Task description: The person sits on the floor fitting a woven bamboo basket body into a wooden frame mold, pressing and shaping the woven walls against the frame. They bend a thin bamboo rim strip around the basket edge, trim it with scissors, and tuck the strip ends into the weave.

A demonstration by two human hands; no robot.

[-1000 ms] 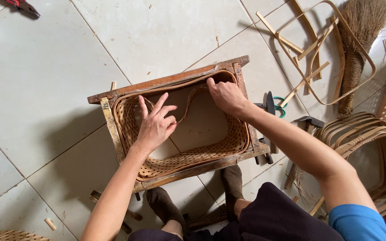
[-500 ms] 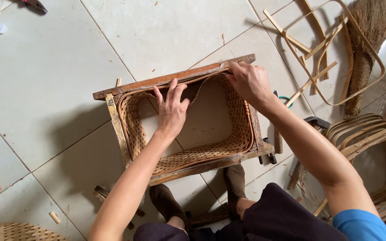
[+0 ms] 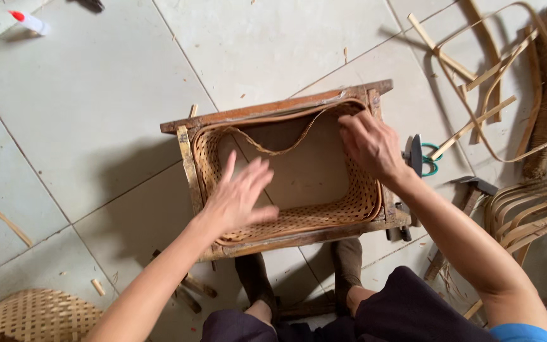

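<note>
The left hand [image 3: 238,196] hovers open, fingers spread, over the woven basket [image 3: 286,221] at about 8 o'clock of its opening. The right hand [image 3: 370,144], fingers loosely extended, holds nothing and touches the basket's inner rim at 2 o'clock, beside a loose cane strip [image 3: 273,147] sagging across the 12 o'clock edge. The basket sits inside a wooden frame [image 3: 261,114] on the tiled floor [image 3: 96,114]. At 3 o'clock lie scissors [image 3: 420,158]; at 1 o'clock, bent bamboo strips [image 3: 476,76].
</note>
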